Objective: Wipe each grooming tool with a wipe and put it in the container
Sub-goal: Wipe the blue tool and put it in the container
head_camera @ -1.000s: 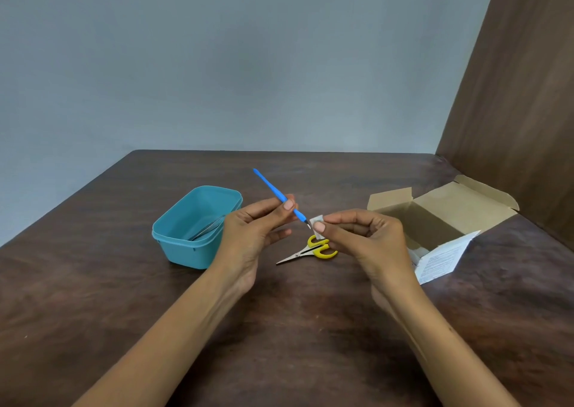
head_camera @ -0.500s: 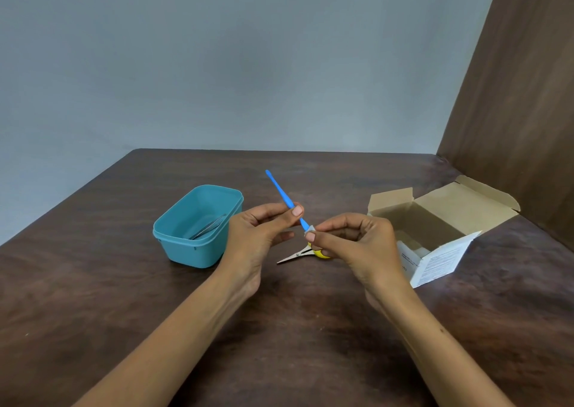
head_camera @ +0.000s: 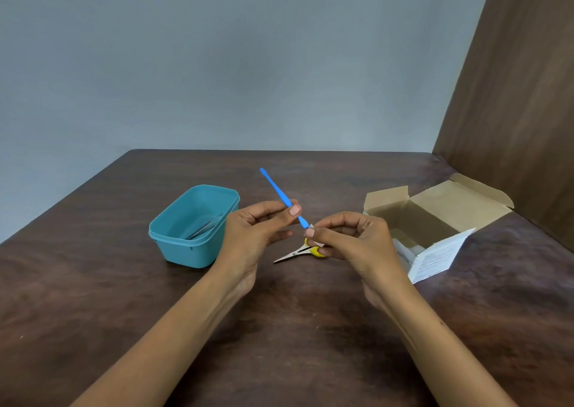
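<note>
My left hand (head_camera: pixel 254 235) pinches a thin blue grooming tool (head_camera: pixel 278 190) between thumb and fingers, its free end pointing up and away. My right hand (head_camera: pixel 351 242) pinches a small white wipe (head_camera: pixel 311 228) around the tool's lower tip. Below the hands, small scissors with yellow handles (head_camera: pixel 298 253) lie on the table, partly hidden by my right hand. A teal container (head_camera: pixel 174 245) stands left of my left hand with metal tweezers (head_camera: pixel 205 228) inside.
An open cardboard box (head_camera: pixel 435 229) with a printed white flap stands on the right of the dark wooden table (head_camera: pixel 93 298). A brown wooden panel (head_camera: pixel 521 96) rises at the far right. A grey wall lies behind.
The blue tool has tilted more upright in my left hand. My right hand with the wipe has slid along the tool's lower tip and dropped slightly over the scissors.
</note>
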Tool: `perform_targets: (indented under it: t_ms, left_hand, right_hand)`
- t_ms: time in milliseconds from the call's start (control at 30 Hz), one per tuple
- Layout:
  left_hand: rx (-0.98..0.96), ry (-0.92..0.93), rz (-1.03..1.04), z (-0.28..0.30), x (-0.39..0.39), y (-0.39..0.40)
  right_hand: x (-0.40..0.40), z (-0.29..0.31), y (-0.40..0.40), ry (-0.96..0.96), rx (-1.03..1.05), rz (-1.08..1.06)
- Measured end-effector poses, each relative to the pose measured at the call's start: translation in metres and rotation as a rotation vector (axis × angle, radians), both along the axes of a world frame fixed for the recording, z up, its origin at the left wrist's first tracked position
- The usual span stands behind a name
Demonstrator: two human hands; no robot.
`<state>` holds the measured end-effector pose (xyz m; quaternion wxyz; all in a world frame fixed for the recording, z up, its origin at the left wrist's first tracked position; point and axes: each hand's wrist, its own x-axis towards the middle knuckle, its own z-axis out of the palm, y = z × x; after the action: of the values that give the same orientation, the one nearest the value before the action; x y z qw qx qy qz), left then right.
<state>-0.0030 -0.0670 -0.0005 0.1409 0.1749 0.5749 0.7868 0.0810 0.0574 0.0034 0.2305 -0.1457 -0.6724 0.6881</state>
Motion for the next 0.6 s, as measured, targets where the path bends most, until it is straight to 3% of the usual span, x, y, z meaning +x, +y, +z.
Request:
perform_targets:
  t_ms: [600]
  left_hand:
    - [0.003, -0.037, 0.000, 0.0036, -0.0063, -0.0050]
  right_hand:
    - [0.0026, 0.0038, 0.0066, -0.032, 0.137, 0.051]
